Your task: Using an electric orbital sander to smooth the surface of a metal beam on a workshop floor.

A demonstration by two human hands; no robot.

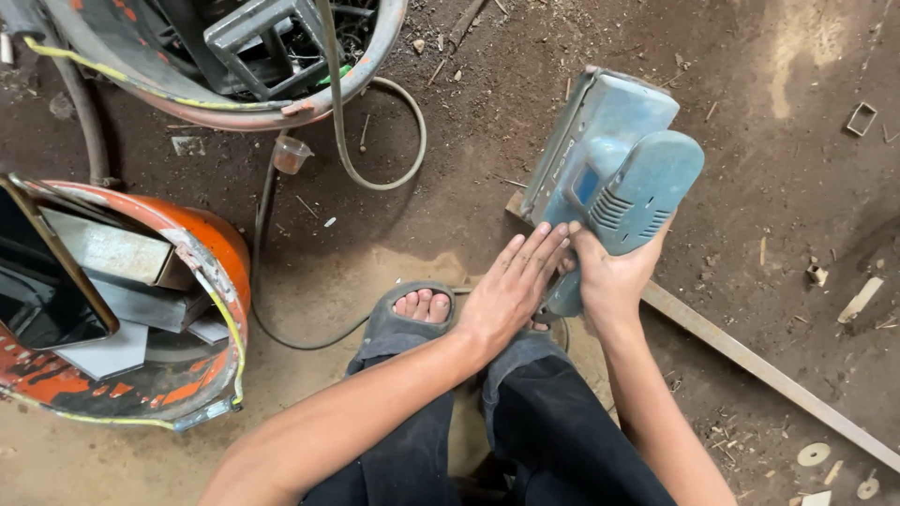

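One small rectangular label panel (586,185), darker blue, is seen on the side of the pale blue power tool (609,159); no packages, signs or screens are seen.

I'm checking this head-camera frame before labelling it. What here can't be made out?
- Head view: the underside of the blue power tool and what it presses on, hidden by its body.
- Right hand: its fingers wrap behind the tool, so the grip is partly unseen.
- Long metal bar: its near end is under the tool, its far end is cut off by the frame edge.
- Orange drum: cut off at the left edge, contents in shadow.
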